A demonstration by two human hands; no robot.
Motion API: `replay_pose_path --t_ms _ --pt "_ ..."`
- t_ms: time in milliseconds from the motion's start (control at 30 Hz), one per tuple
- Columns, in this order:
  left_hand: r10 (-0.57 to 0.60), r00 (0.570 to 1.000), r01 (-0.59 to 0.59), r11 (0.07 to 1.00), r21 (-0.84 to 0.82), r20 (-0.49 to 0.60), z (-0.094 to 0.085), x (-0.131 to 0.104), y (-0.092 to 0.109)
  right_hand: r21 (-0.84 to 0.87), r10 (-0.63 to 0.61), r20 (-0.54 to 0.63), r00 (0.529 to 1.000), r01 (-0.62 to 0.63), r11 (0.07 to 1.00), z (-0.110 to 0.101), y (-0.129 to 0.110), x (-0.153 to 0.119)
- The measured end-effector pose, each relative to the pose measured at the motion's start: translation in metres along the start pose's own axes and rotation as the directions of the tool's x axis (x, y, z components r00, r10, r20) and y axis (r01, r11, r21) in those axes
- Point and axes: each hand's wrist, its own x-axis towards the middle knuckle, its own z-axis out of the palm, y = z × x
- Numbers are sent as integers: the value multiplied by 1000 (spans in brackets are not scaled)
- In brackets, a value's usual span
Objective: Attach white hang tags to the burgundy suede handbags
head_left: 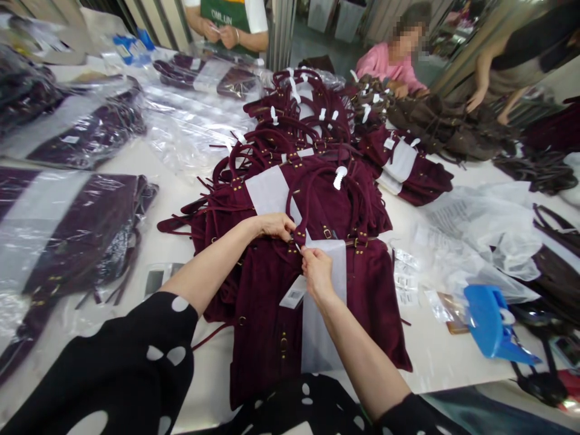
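Observation:
A burgundy suede handbag (267, 302) lies flat in front of me, its looped handles pointing away over other bags. My left hand (277, 226) is closed in a pinch at the base of one handle (299, 234). Just to the right and slightly nearer, my right hand (317, 269) pinches at the same spot, where a small whitish bit shows between the fingertips. What exactly it holds is too small to make out. A white hang tag (293, 292) rests on the bag just below the hands. White paper wrap (324, 338) runs across the bag, partly under my right forearm.
More burgundy bags (312, 130) are heaped beyond. Plastic-wrapped bags (90, 223) lie at left. On the right are clear plastic bags (489, 223), label sheets (405, 278) and a blue tape dispenser (492, 323). Several people are across the table, one in a pink top (374, 63).

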Motion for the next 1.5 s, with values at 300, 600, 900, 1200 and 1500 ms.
replay_pose_path --t_ms 300,600,900,1200,1500 --pt "72 974 -54 995 89 -217 9 2 -4 -71 61 91 994 -54 996 5 -5 -2" --pt "75 889 193 834 516 -453 -4 -36 -4 -633 -517 440 735 661 402 4 -31 -8" --pt "154 817 171 856 487 -556 3 -52 -1 -625 -322 693 645 760 178 30 -42 36" --pt "119 763 187 900 394 -635 6 -46 -6 -570 -298 671 679 730 378 29 -42 54" --pt "166 751 139 907 398 -639 8 -42 -7 -566 -313 700 643 765 306 29 -34 55"
